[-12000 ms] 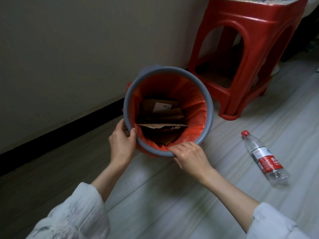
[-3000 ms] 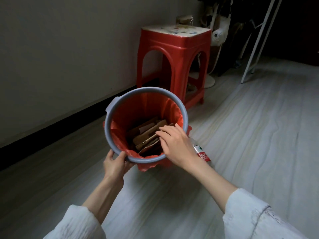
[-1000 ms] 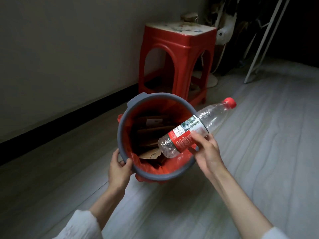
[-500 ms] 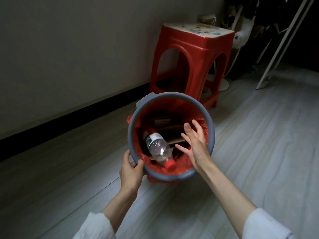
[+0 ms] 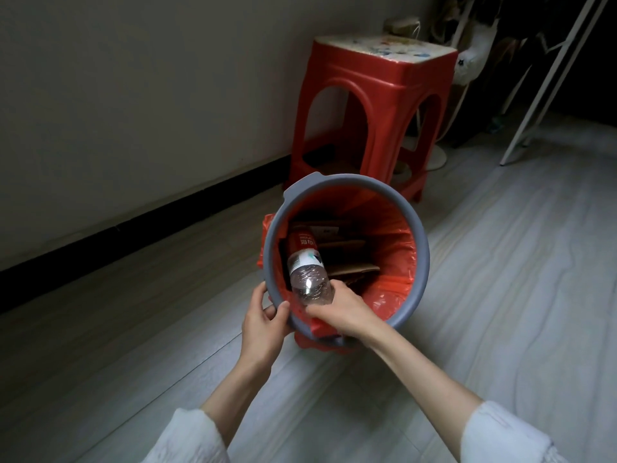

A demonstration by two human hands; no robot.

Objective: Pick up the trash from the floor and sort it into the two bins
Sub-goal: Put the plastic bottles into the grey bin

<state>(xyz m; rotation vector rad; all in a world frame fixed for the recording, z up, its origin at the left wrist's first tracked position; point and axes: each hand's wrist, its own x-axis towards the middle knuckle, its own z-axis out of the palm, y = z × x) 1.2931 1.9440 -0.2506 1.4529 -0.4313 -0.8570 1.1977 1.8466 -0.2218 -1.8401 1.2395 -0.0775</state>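
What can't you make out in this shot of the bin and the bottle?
- Bottle cap end: head view, hidden behind the right hand.
- Cardboard lower parts: deep in bin shadow.
- Second bin: outside the frame.
- Bottle label text: too small.
- Left hand fingertips: behind the rim.

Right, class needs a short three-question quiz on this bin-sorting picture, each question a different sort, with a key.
1. True or false: the plastic bottle lies on the floor beside the bin.
2. Multiple choice: what does the left hand grip? A) the bottle's cap B) the bin's grey rim C) a leg of the red stool
3. Fill the gap: under the bottle, inside the red liner, lie pieces of ____.

Key
1. False: it is inside the bin, slanting, with the right hand holding its near end.
2. B
3. cardboard
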